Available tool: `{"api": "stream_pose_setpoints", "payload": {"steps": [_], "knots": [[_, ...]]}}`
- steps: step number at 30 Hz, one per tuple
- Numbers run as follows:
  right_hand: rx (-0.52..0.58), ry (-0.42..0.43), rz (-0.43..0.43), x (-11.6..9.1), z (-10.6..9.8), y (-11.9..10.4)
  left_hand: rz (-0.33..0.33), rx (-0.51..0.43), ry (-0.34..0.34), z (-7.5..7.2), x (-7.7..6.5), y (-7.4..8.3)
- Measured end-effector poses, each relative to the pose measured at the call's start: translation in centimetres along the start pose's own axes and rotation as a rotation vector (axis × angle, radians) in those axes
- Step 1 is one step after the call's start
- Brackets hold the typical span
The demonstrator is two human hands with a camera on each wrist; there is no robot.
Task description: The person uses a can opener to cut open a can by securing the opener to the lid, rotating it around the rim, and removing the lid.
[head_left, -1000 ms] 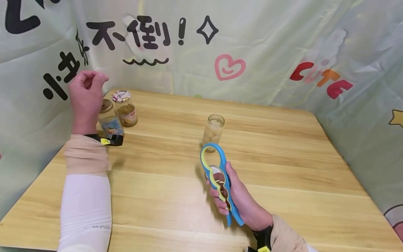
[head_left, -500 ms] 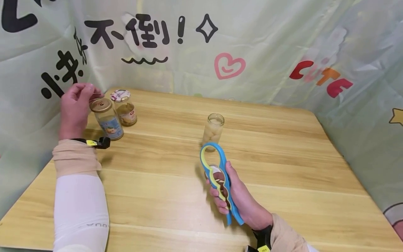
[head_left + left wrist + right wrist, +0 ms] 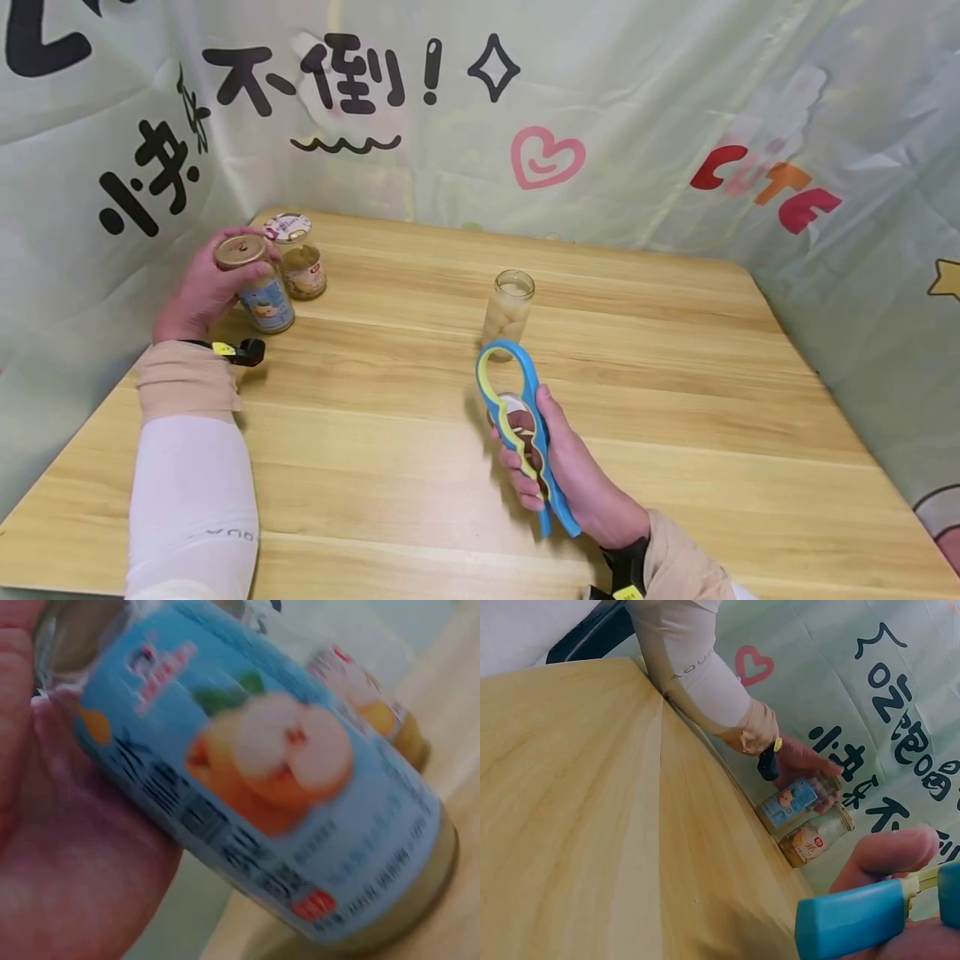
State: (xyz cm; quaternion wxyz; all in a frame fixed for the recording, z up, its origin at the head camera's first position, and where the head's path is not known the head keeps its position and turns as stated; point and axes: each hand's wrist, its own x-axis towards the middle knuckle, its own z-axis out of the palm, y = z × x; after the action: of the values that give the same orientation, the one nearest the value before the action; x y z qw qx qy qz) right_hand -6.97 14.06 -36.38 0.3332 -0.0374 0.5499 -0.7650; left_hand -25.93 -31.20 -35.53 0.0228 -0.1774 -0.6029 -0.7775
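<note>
My left hand (image 3: pixel 197 292) grips the upper part of a glass jar (image 3: pixel 267 307) at the table's left, its thumb across the front below the brown metal lid. The jar's blue label (image 3: pixel 277 795) with a fruit picture fills the left wrist view. My right hand (image 3: pixel 588 479) holds a blue and yellow jar opener (image 3: pixel 546 458) over the table, loop end forward. Through the opener shows a round, lid-like piece (image 3: pixel 515 404) with a pale rim, partly hidden. Just beyond the loop stands a lidless glass jar (image 3: pixel 507 319) of pale, rounded pieces in liquid.
Another lidded jar (image 3: pixel 303 273), with an orange-toned label, stands right behind the gripped one. The wooden table (image 3: pixel 675 375) meets a printed fabric backdrop (image 3: pixel 637 108) at its back and both sides.
My left hand has come down from above the lidded jars and now grips the blue-labelled one. The right hand and the jar opener have stayed in place.
</note>
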Motion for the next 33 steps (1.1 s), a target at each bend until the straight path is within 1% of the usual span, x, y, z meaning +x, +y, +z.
{"api": "stream_pose_setpoints", "payload": {"steps": [2,5,7,12,14,21,26,29,33], "knots": [[-0.001,0.008,0.007,0.0,0.0,0.0,-0.039,0.085,-0.015,-0.1,-0.2,-0.4],[0.003,0.017,0.012,-0.1,0.1,-0.1,-0.083,0.169,-0.014,-0.2,-0.3,-1.0],[0.002,0.019,0.014,-0.1,0.1,-0.1,-0.096,0.172,-0.022,-0.3,-0.4,-1.2],[-0.011,0.016,0.012,-0.1,0.1,-0.1,-0.099,0.127,-0.089,-0.2,-0.4,-1.1],[-0.014,0.014,0.010,0.0,0.1,-0.1,-0.108,0.137,-0.104,-0.1,-0.3,-1.0],[-0.020,0.023,0.013,0.0,0.1,-0.1,-0.149,0.224,-0.123,0.8,-0.1,-0.7],[-0.009,0.031,0.021,0.1,0.1,0.0,-0.192,0.334,-0.134,1.6,0.1,-0.7],[-0.007,0.034,0.019,0.0,0.1,0.0,-0.222,0.362,-0.162,2.2,0.3,-0.7],[-0.002,0.041,0.020,0.1,0.1,0.1,-0.250,0.407,-0.185,3.0,0.7,-0.9]]}}
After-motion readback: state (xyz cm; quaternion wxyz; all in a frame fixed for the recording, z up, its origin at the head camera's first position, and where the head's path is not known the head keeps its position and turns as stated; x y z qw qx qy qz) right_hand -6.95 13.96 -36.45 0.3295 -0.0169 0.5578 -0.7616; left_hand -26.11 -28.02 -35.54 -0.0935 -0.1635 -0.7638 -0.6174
